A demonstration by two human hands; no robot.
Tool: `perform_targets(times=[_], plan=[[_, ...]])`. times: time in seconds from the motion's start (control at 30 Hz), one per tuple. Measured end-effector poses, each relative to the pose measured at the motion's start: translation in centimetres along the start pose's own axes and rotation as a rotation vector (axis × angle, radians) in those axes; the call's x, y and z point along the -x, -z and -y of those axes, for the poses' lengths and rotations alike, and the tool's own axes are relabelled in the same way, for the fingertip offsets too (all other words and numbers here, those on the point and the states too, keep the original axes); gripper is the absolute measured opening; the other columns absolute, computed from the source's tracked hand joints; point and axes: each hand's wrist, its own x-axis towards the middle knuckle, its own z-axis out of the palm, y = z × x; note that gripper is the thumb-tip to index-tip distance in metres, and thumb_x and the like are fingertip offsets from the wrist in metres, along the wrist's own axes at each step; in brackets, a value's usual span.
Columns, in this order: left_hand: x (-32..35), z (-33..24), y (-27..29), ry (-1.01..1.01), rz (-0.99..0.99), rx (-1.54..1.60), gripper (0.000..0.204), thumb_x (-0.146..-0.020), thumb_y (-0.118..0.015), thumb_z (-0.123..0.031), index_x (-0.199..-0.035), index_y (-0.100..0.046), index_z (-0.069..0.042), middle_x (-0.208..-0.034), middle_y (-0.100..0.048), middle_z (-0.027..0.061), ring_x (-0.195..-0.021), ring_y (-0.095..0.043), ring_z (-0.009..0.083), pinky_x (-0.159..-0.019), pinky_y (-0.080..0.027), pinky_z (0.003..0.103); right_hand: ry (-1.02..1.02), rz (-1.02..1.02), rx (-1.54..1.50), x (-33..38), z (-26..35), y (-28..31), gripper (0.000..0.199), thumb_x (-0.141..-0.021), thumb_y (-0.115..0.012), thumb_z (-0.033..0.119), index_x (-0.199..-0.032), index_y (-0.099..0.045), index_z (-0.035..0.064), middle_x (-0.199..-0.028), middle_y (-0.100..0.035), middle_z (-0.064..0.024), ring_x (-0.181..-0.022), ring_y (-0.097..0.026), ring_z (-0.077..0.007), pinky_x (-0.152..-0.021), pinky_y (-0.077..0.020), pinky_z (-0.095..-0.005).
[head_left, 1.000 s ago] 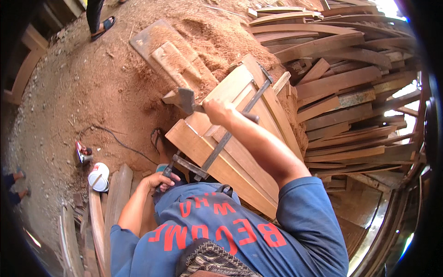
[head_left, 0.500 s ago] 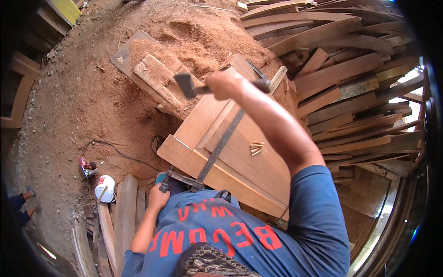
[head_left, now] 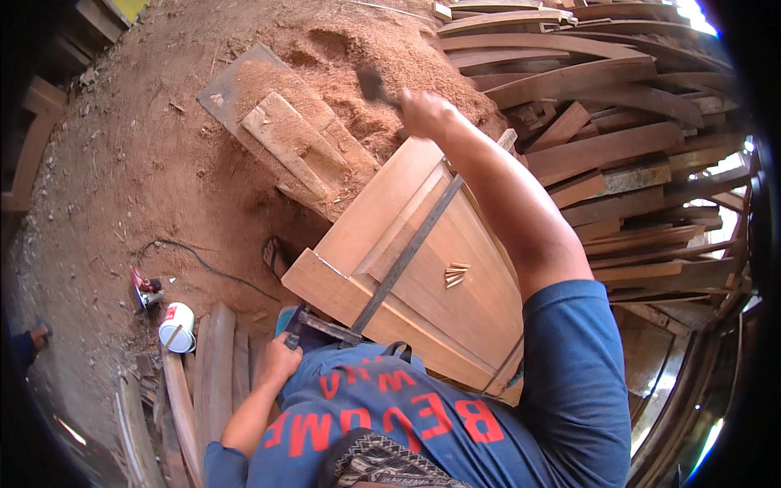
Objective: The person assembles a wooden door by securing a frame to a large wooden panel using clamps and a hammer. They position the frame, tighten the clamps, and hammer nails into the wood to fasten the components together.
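Observation:
My right hand [head_left: 429, 115] is closed around the handle of a hammer, raised over the far end of a wooden panel [head_left: 350, 215]. The dark hammer head [head_left: 370, 83], blurred, points to the left. A long metal bar clamp [head_left: 411, 244] lies across the panel. At its near end, close to my body, my left hand [head_left: 279, 358] is wrapped round the clamp's dark handle [head_left: 294, 336]. Several small wooden pegs [head_left: 455, 275] lie in a loose bunch on the panel, right of the bar. Another bar [head_left: 506, 366] crosses the panel's near right corner.
Sawdust-covered boards [head_left: 293, 142] lie beyond the panel on the left. Curved timber [head_left: 602, 154] is stacked high on the right. A white bucket [head_left: 176, 327], a red power tool [head_left: 145, 289] with a cord and more planks [head_left: 215, 358] are at the near left.
My right hand and the hammer have moved farther away and slightly right, the hammer head swinging out over the sawdust. My left hand stays on the clamp handle.

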Motion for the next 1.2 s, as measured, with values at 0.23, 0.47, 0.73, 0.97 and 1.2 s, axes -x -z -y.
perform_targets(times=[0.23, 0.47, 0.73, 0.97, 1.2], plan=[[0.8, -1.2, 0.6, -0.006, -0.062, -0.055, 0.033, -0.075, -0.069, -0.017, -0.105, -0.069, -0.006, -0.092, -0.07, 0.0267, -0.092, -0.066, 0.0461, -0.08, -0.053, 0.052, -0.004, 0.625, 0.361, -0.9, 1.5, -3.1, 0.048, -0.084, -0.074, 0.02, -0.13, -0.065, 0.0079, -0.135, -0.063, -0.0136, -0.121, -0.063, -0.0333, -0.087, -0.0571, -0.0471], [1.0, -2.8, 2.1, 0.021, -0.037, -0.05, 0.029, -0.076, -0.07, -0.017, -0.103, -0.068, -0.008, -0.095, -0.07, 0.0252, -0.094, -0.066, 0.0453, -0.08, -0.053, 0.051, 0.005, 0.379, 0.358, 0.9, 1.8, -2.4, 0.035, -0.089, -0.065, 0.014, -0.121, -0.068, 0.002, -0.126, -0.065, -0.0193, -0.115, -0.065, -0.0329, -0.088, -0.0568, -0.0412], [2.3, -4.0, 2.1, 0.1, -0.101, -0.155, 0.035, -0.076, -0.072, -0.019, -0.109, -0.067, -0.011, -0.095, -0.071, 0.0228, -0.096, -0.067, 0.0431, -0.083, -0.054, 0.05, 0.083, 0.504, 0.338, 3.6, 6.1, -0.5, 0.031, -0.086, -0.063, 0.01, -0.115, -0.072, 0.0063, -0.121, -0.07, -0.0148, -0.112, -0.068, -0.0302, -0.089, -0.0563, -0.0407], [2.3, -2.9, 0.0, 0.067, -0.242, -0.198, 0.033, -0.078, -0.073, -0.018, -0.108, -0.062, -0.008, -0.095, -0.071, 0.0222, -0.093, -0.068, 0.0426, -0.081, -0.054, 0.051, 0.174, 0.468, 0.291, 7.0, 8.6, -0.1, 0.026, -0.086, -0.059, 0.015, -0.105, -0.074, 0.0083, -0.106, -0.074, -0.0143, -0.099, -0.071, -0.0304, -0.083, -0.0569, -0.04], [2.6, -2.8, 0.0, 0.063, -0.259, -0.217, 0.038, -0.077, -0.074, -0.02, -0.11, -0.06, -0.009, -0.093, -0.071, 0.0229, -0.092, -0.069, 0.042, -0.081, -0.054, 0.051, 0.306, 0.568, 0.25, 8.7, 15.2, -1.9, 0.029, -0.084, -0.063, 0.013, -0.111, -0.074, 0.012, -0.114, -0.073, -0.0101, -0.108, -0.069, -0.0291, -0.081, -0.0572, -0.0451]])
